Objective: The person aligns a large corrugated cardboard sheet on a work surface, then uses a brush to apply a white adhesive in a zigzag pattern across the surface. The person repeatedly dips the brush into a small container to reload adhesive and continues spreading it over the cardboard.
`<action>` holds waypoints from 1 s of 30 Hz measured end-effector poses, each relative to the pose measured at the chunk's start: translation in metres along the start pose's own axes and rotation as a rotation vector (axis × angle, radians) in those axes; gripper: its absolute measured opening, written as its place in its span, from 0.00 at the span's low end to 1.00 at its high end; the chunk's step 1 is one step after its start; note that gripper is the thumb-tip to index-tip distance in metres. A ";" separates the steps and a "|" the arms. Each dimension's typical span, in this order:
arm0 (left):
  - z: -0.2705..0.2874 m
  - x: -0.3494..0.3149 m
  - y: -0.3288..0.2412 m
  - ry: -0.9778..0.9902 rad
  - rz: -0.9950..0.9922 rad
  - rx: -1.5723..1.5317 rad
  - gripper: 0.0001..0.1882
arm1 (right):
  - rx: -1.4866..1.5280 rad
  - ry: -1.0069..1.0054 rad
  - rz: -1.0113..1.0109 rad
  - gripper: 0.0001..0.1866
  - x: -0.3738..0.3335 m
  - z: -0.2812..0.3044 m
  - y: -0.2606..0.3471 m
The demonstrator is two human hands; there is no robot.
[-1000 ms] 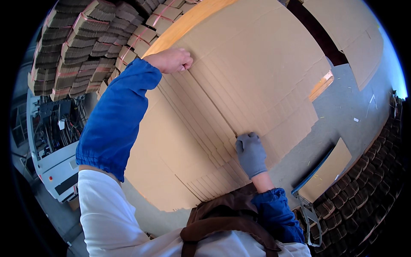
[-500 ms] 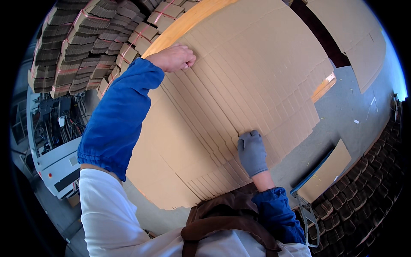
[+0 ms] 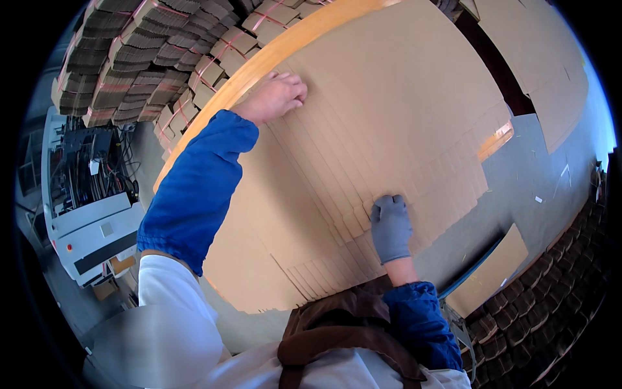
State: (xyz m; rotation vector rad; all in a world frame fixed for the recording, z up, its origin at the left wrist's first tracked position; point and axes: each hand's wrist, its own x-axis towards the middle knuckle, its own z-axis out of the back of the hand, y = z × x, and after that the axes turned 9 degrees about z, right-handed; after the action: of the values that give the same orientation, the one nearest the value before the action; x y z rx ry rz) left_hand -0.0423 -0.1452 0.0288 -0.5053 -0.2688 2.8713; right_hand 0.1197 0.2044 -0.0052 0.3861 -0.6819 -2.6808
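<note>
Flat brown cardboard sheets (image 3: 414, 84) overlap like shingles on a wooden table, their edges fanned in parallel steps. My bare left hand (image 3: 275, 96) is at the far left side of the fan, fingers curled in on a sheet's edge. Nearer to me, my right hand (image 3: 392, 227), in a grey glove, is closed on the near end of the fanned sheets. Its fingertips are tucked out of sight. Blue sleeves cover both forearms.
The table's wooden rim (image 3: 259, 58) curves along the far left. Strapped cardboard bundles (image 3: 139, 48) are piled behind it. A grey machine (image 3: 97, 236) stands at left. More cardboard (image 3: 531, 58) lies far right, a leaning panel (image 3: 489, 269) and dark stacks (image 3: 538, 318) at right.
Both hands have shifted slightly to the right across the sheets, and the left hand's fingers have loosened a little. The view has also shifted, showing more of the table rim.
</note>
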 end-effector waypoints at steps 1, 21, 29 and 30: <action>-0.004 -0.004 0.000 -0.002 0.002 -0.022 0.06 | -0.015 -0.001 -0.003 0.07 0.000 0.000 0.000; -0.015 -0.089 0.007 -0.053 -0.106 -0.114 0.09 | 0.228 0.101 0.043 0.08 -0.062 -0.025 0.034; -0.105 -0.189 -0.118 -0.256 -0.051 -0.246 0.17 | 0.080 0.253 -0.007 0.12 -0.041 -0.023 0.036; -0.113 -0.200 -0.137 -0.207 -0.013 -0.233 0.24 | 0.082 0.261 -0.014 0.13 -0.039 -0.024 0.037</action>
State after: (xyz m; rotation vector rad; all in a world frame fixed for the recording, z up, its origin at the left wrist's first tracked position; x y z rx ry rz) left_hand 0.2057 -0.0457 0.0171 -0.2412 -0.6439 2.8966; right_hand 0.1726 0.1801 0.0000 0.7484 -0.7114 -2.5571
